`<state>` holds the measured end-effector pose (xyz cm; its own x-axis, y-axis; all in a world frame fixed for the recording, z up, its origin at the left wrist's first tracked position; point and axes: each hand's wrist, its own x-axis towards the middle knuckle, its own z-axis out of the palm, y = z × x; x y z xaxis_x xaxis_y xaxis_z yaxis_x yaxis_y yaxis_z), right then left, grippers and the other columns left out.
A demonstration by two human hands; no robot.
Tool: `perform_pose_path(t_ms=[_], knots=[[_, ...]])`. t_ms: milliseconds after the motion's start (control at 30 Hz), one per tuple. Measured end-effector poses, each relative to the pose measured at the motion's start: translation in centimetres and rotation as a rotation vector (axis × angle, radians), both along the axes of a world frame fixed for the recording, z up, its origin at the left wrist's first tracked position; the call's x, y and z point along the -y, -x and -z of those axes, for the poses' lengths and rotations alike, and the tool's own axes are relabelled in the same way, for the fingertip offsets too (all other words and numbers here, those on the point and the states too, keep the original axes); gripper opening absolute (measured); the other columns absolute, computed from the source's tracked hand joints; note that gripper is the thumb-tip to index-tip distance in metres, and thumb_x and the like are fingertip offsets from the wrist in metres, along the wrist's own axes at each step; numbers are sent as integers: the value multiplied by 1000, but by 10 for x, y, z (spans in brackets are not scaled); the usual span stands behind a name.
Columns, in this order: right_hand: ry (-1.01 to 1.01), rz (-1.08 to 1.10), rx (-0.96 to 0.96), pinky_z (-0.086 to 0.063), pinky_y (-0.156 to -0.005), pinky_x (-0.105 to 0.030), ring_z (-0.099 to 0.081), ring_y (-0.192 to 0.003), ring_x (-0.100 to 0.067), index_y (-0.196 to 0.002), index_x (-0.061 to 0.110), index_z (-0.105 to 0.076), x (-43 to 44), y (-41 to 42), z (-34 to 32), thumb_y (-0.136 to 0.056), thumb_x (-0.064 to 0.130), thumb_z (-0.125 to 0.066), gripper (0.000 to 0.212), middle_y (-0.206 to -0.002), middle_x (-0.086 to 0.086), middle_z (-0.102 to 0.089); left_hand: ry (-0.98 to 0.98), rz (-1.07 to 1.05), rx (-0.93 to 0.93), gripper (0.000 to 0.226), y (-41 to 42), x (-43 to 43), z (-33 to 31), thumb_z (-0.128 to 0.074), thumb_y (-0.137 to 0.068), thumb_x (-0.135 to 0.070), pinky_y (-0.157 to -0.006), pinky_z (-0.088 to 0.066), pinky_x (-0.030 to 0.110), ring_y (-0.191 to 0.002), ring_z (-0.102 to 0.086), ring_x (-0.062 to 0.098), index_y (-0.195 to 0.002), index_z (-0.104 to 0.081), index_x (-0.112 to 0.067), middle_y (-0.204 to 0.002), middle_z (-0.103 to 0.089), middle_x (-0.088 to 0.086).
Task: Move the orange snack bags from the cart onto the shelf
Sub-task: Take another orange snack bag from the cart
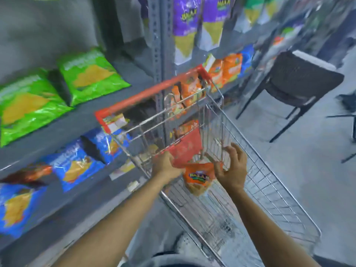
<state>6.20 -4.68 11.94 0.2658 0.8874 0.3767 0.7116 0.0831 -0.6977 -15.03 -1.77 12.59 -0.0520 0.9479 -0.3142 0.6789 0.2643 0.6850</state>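
From the head view, an orange bag point(198, 179) hangs inside the cart point(269, 189), held up between both hands above the wire floor. The left hand point(166, 164) pinches the bag's top left corner, thumb and fingers pressed together on the foil; the same hand lies against the lower edge of the red flap point(185, 149) of the cart's child seat. The right hand point(232, 170) grips the bag's top right corner with its thumb, while its other fingers are spread and curled loosely above. The bag's lower end sags toward the cart floor, without clearly touching it.

More orange bags point(189, 87) stand in the cart's far end, behind the red handle point(146, 95), and others point(231, 68) sit on the shelf point(81, 120) beyond. Green bags point(90, 74) lie on an upper shelf level at left, blue bags point(77, 162) below them, purple bags point(185, 22) higher up. A dark chair point(296, 81) stands to the right.

The whole frame is blurred, so the print on most packs cannot be read. The wire sides partly hide the far bags, and the left hand's fingertips are covered by the flap and bag.
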Motion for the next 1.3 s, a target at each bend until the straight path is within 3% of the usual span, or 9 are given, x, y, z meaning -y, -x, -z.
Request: perform_pose_path(t_ms=[133,233,400,533,767,867,967,1167,1300], knots=[[118,27,-153,-49,-94,-47,-51,-118,-24,-120,7,-56,-6,-36,51,-71,31,-64,55,-124,-16,-50,577,26,-45,88,-21,-15,55,-84,-66,-35,-100,-46,34,-125,-52,27,-136,-44,0,-138,-52,15],[280,92,-462,-50,-92,-46,-53,-111,-5,-130,12,-45,-8,-52,98,-70,20,-74,67,-125,-3,-42,683,78,-200,88,-30,-26,88,-80,-71,-37,-104,-42,33,-130,-48,26,-139,-40,1,-147,-45,15],[714,-32,-695,-44,-103,-56,-46,-125,-35,-132,32,-39,-1,-67,175,-68,21,-85,79,-135,-6,-43,988,164,-14,60,-56,-51,129,-61,-91,-20,-109,-36,38,-144,-25,30,-142,-35,-1,-158,-23,14],[853,-213,-674,-43,-104,-47,-50,-124,-25,-134,33,-41,-21,-64,211,-60,22,-91,90,-135,4,-52,811,71,107,66,-68,-54,175,-71,-82,-14,-103,-35,28,-130,-43,19,-140,-40,-5,-150,-40,10],[912,-267,-679,-57,-80,-22,-67,-93,-4,-103,12,-61,-47,-64,236,-67,-7,-81,45,-100,3,-71,574,-91,190,54,-76,-50,211,-87,-61,-12,-73,-46,25,-95,-60,16,-106,-57,-13,-105,-62,2],[958,-173,-710,-54,-95,-43,-64,-109,-27,-112,-1,-61,-48,-64,231,-67,-12,-77,49,-115,-17,-68,517,-116,242,43,-77,-50,208,-88,-57,-6,-72,-46,23,-71,-60,-3,-86,-59,-20,-91,-64,-4],[990,-108,-756,-51,-98,-53,-59,-115,-35,-124,-3,-53,-42,-65,223,-70,-9,-77,59,-124,-23,-61,461,-104,204,39,-79,-51,196,-87,-58,-6,-54,-45,8,-68,-56,6,-68,-53,-24,-73,-60,-8],[918,-57,-783,-57,-80,-60,-63,-105,-37,-118,-1,-55,-37,-54,192,-71,0,-80,53,-120,-21,-60,398,-108,247,39,-73,-51,161,-82,-63,2,-45,-38,-2,-82,-54,14,-81,-53,-18,-78,-53,-12],[838,-104,-741,-61,-66,-56,-69,-86,-32,-106,3,-62,-45,-47,157,-69,8,-83,43,-106,-13,-68,275,-97,251,62,-62,-55,128,-84,-62,-3,-51,-39,-2,-89,-54,11,-119,-57,-5,-104,-60,-1]])
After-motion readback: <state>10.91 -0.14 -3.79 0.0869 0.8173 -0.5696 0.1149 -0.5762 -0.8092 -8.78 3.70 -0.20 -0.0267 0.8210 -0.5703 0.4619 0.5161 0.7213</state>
